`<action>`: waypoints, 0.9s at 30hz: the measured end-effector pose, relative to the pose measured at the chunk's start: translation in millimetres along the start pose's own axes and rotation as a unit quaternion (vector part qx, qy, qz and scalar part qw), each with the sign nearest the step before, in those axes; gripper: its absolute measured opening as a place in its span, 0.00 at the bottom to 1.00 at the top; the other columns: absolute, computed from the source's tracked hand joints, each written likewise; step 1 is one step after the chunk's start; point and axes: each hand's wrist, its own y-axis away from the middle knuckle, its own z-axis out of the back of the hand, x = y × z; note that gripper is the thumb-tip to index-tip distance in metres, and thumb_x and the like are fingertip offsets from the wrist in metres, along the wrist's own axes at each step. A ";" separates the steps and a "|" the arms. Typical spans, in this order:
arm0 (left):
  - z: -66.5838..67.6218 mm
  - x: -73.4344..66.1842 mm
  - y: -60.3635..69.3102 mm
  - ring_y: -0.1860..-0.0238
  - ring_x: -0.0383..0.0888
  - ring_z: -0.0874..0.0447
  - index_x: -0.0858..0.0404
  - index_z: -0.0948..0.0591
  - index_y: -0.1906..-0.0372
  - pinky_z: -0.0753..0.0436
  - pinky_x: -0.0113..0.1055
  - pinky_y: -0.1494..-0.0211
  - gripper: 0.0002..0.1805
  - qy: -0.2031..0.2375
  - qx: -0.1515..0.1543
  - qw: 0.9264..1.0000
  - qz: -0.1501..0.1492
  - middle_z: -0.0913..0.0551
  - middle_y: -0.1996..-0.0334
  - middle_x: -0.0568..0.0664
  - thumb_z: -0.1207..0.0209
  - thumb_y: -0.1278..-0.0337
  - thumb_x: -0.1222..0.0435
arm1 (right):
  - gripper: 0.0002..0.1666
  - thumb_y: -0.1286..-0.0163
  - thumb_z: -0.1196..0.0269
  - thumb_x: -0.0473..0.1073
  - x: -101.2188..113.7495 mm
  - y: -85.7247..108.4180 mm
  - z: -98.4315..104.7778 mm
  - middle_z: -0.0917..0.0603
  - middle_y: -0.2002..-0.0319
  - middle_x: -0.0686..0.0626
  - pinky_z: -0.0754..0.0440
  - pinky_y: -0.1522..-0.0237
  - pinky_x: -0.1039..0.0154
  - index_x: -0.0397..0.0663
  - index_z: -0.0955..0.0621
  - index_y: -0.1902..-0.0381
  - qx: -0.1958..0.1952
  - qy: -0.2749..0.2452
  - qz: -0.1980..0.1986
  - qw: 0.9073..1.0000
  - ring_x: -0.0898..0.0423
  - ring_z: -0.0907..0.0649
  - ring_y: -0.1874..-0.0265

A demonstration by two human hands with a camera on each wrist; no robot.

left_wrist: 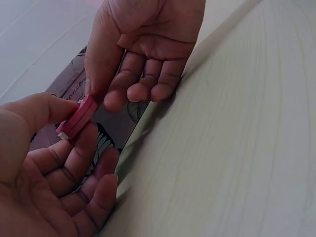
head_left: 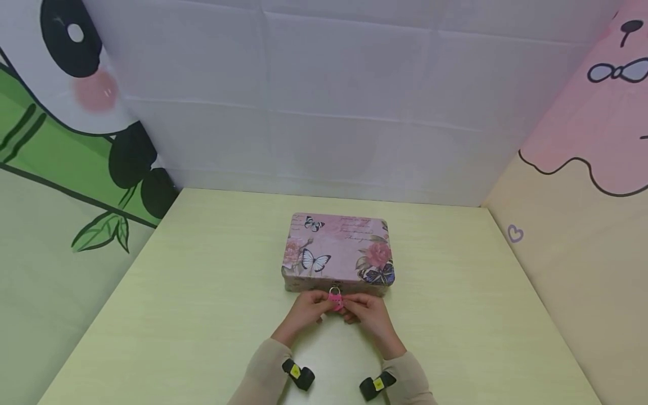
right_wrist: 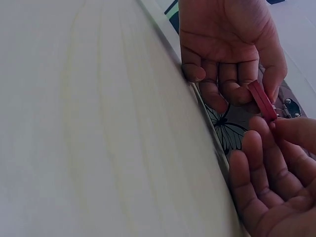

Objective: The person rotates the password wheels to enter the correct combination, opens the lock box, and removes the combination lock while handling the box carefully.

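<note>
A pink padlock (head_left: 336, 302) with a silver shackle (head_left: 334, 290) sits at the front latch of a pink tin box (head_left: 339, 247) decorated with butterflies and roses. My left hand (head_left: 305, 310) pinches the padlock from its left side between thumb and index finger. From the other side, the right hand (head_left: 372, 315) pinches it the same way. In the left wrist view the padlock body (left_wrist: 78, 117) is seen edge-on, its other fingers loosely bent below. Part of the metal latch (right_wrist: 291, 107) shows behind the padlock in the right wrist view. Whether the shackle is locked cannot be told.
The box rests on a pale wood-grain table (head_left: 202, 281). A white cloth wall (head_left: 324, 112) rises behind, and cartoon-printed panels flank the table on the left and right. Black straps (head_left: 298, 374) are worn on both wrists.
</note>
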 end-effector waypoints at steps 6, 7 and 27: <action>-0.5 -0.5 -0.7 0.77 0.39 0.30 0.76 0.16 0.62 0.29 0.29 0.75 0.10 -0.003 0.000 1.000 0.008 0.19 0.74 0.47 0.40 0.38 0.69 | 0.14 0.30 0.40 0.29 -0.1 -0.2 0.1 0.13 0.69 0.38 0.17 0.69 0.66 0.19 0.20 0.53 0.002 -0.003 -0.006 1.000 0.59 0.17 0.75; -0.6 -0.7 -0.7 0.77 0.39 0.30 0.76 0.16 0.62 0.29 0.29 0.75 0.10 -0.004 0.001 1.000 0.009 0.20 0.74 0.46 0.40 0.38 0.69 | 0.14 0.30 0.40 0.30 -0.1 -0.2 0.2 0.13 0.68 0.38 0.17 0.69 0.66 0.19 0.20 0.53 0.002 -0.003 -0.006 1.000 0.59 0.17 0.75; 0.1 0.6 -0.7 0.76 0.39 0.29 0.75 0.16 0.63 0.28 0.29 0.75 0.12 -0.002 0.011 1.000 0.004 0.20 0.73 0.46 0.41 0.35 0.66 | 0.14 0.31 0.38 0.30 0.9 0.9 0.7 0.13 0.69 0.38 0.17 0.70 0.66 0.19 0.20 0.54 -0.001 -0.002 -0.013 1.000 0.60 0.18 0.76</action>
